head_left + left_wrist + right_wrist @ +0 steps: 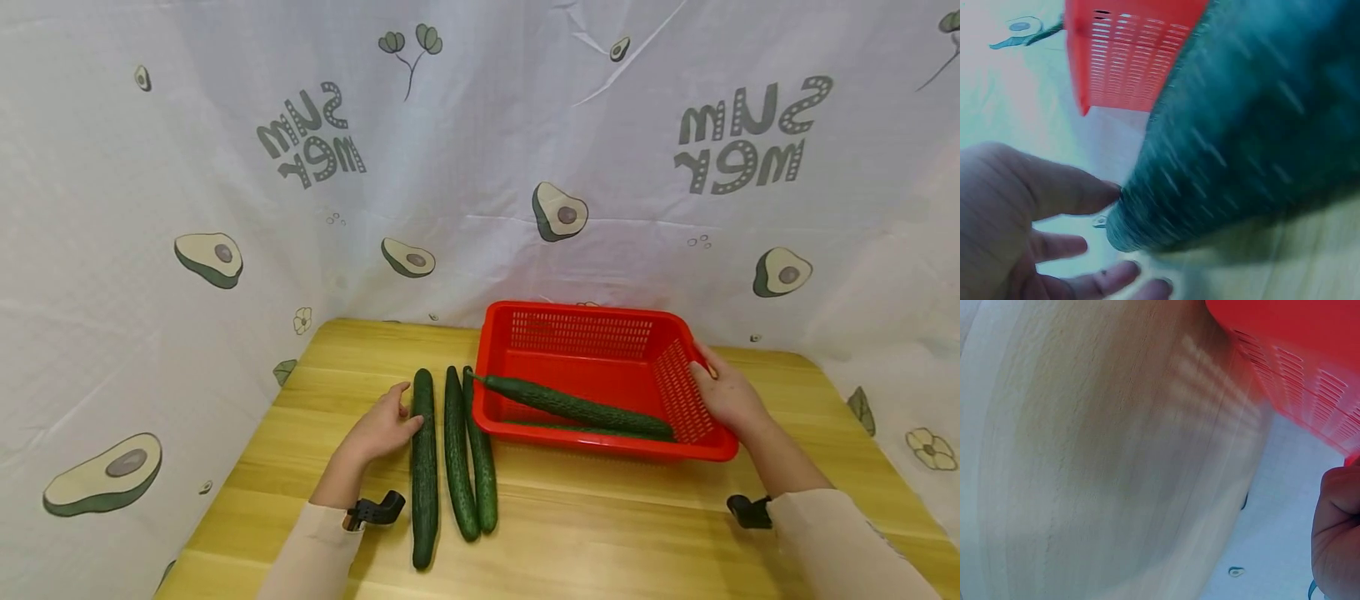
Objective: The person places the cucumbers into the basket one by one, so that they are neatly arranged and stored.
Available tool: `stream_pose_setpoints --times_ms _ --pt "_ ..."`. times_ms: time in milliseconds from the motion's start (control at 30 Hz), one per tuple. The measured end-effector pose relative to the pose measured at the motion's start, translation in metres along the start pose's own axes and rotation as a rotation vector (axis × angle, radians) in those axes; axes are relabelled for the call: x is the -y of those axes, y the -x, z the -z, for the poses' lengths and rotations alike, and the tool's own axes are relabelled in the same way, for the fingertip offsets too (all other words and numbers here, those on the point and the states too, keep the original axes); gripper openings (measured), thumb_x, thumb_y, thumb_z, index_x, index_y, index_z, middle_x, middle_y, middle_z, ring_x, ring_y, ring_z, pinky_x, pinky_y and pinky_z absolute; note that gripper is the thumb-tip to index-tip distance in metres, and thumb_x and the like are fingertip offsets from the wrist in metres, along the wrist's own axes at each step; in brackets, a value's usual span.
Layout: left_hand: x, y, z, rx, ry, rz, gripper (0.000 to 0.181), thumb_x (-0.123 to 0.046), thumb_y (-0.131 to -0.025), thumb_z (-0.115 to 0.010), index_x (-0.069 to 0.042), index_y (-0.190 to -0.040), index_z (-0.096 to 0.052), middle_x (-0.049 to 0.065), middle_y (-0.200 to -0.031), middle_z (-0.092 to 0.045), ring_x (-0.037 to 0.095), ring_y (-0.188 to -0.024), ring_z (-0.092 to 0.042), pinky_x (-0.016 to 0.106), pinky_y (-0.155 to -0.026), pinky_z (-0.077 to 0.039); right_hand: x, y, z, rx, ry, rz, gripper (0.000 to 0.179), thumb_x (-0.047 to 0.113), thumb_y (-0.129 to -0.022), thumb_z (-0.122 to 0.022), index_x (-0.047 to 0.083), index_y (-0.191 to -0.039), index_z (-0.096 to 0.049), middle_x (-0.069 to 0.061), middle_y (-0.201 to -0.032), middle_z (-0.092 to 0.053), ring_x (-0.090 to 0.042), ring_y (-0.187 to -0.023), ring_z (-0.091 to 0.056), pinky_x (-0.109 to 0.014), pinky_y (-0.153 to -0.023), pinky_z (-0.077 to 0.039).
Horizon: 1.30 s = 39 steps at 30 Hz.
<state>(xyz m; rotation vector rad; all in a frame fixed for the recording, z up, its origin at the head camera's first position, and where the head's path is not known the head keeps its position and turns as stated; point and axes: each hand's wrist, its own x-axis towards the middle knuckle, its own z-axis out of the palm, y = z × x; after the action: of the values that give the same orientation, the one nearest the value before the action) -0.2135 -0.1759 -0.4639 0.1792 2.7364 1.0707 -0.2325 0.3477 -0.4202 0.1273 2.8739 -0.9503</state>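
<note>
Three cucumbers lie lengthwise on the table at the basket's left: the leftmost cucumber (424, 475), a middle cucumber (457, 458) and a right cucumber (482, 475) partly under the basket's rim. My left hand (381, 427) is beside the leftmost one, its thumb tip at the green skin and its other fingers spread loosely. In the left wrist view this cucumber (1241, 137) fills much of the picture. My right hand (727, 398) grips the right rim of a red plastic basket (607, 446). Inside the basket a cucumber (577, 407) slants across, with another mostly hidden below the front rim.
A wooden table (600, 533) carries everything. Behind it and along both sides hangs a pale curtain (480, 150) printed with avocados and lettering. The basket stands at the back right, near the curtain.
</note>
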Motion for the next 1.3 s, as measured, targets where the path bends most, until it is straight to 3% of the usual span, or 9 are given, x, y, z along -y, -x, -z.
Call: stream_pose_setpoints --times_ms 167,233,367,733,933,1000,1067,1200,1300 --pt "-0.006 0.008 0.003 0.096 -0.011 0.059 0.108 -0.042 -0.091 -0.076 0.002 -0.163 -0.009 0.033 -0.140 -0.056 0.043 -0.118 -0.064 0.054 -0.099 -0.052 -0.002 -0.001 0.000 0.003 0.002 -0.004 0.068 0.047 -0.111 -0.018 0.007 -0.164 -0.001 -0.045 -0.154 -0.023 -0.065 -0.132 -0.036 -0.074 -0.102 -0.039" --pt "-0.007 0.011 0.003 0.112 -0.008 0.066 0.119 -0.041 -0.084 -0.082 0.003 -0.163 -0.004 0.037 -0.154 -0.040 0.048 -0.133 -0.053 0.058 -0.109 -0.045 -0.002 -0.001 0.000 0.007 -0.005 -0.009 0.069 0.048 -0.111 -0.018 0.008 -0.164 -0.001 -0.045 -0.154 -0.023 -0.064 -0.131 -0.038 -0.073 -0.101 -0.041" --pt "-0.005 0.011 0.002 0.089 0.013 0.057 0.126 -0.030 -0.077 -0.089 0.000 -0.163 -0.002 0.037 -0.145 -0.050 0.045 -0.122 -0.061 0.055 -0.103 -0.050 -0.001 -0.001 -0.001 0.011 -0.018 -0.012 0.069 0.049 -0.111 -0.019 0.009 -0.164 0.000 -0.046 -0.154 -0.024 -0.061 -0.126 -0.045 -0.069 -0.097 -0.047" --pt "0.004 0.004 0.006 0.009 0.014 0.000 0.112 -0.026 -0.083 -0.085 -0.004 -0.164 -0.011 0.034 -0.133 -0.060 0.043 -0.114 -0.066 0.057 -0.096 -0.054 0.000 0.002 0.000 0.011 -0.033 -0.004 0.069 0.047 -0.111 -0.021 0.008 -0.164 -0.001 -0.047 -0.151 -0.028 -0.052 -0.111 -0.060 -0.051 -0.081 -0.059" --pt "0.001 0.013 0.009 0.145 0.003 0.079 0.131 -0.031 -0.071 -0.094 -0.003 -0.164 -0.007 0.034 -0.147 -0.050 0.044 -0.126 -0.059 0.056 -0.102 -0.050 0.000 0.000 0.000 0.015 -0.035 -0.017 0.069 0.048 -0.111 -0.020 0.010 -0.164 0.000 -0.046 -0.152 -0.026 -0.057 -0.120 -0.052 -0.060 -0.091 -0.055" --pt "0.000 0.015 0.010 0.169 -0.011 0.085 0.130 -0.029 -0.072 -0.093 -0.004 -0.164 -0.005 0.033 -0.143 -0.054 0.040 -0.119 -0.063 0.051 -0.095 -0.053 0.000 0.000 0.001 0.018 -0.037 -0.024 0.069 0.049 -0.111 -0.019 0.010 -0.164 0.001 -0.046 -0.153 -0.024 -0.059 -0.123 -0.048 -0.064 -0.094 -0.051" --pt "0.001 0.014 0.011 0.147 -0.023 0.066 0.123 -0.022 -0.078 -0.089 -0.005 -0.165 -0.004 0.031 -0.125 -0.066 0.034 -0.095 -0.069 0.045 -0.078 -0.055 0.000 0.000 0.001 0.018 -0.042 -0.026 0.069 0.049 -0.111 -0.019 0.010 -0.164 0.001 -0.046 -0.154 -0.023 -0.059 -0.124 -0.047 -0.064 -0.095 -0.050" --pt "0.006 0.012 0.014 0.053 -0.053 0.042 0.102 -0.012 -0.090 -0.073 -0.009 -0.165 -0.004 0.025 -0.095 -0.073 0.020 -0.052 -0.052 0.033 -0.051 -0.038 0.000 0.001 0.000 0.018 -0.041 -0.025 0.069 0.049 -0.111 -0.020 0.010 -0.164 0.001 -0.046 -0.153 -0.026 -0.056 -0.118 -0.052 -0.059 -0.089 -0.054" --pt "0.010 0.010 0.017 -0.008 -0.045 0.022 0.092 -0.007 -0.096 -0.066 -0.008 -0.165 -0.005 0.031 -0.117 -0.069 0.018 -0.048 -0.048 0.031 -0.048 -0.032 -0.001 0.001 0.000 0.013 -0.033 -0.020 0.069 0.048 -0.111 -0.021 0.009 -0.164 0.000 -0.046 -0.152 -0.028 -0.055 -0.118 -0.053 -0.058 -0.088 -0.055"
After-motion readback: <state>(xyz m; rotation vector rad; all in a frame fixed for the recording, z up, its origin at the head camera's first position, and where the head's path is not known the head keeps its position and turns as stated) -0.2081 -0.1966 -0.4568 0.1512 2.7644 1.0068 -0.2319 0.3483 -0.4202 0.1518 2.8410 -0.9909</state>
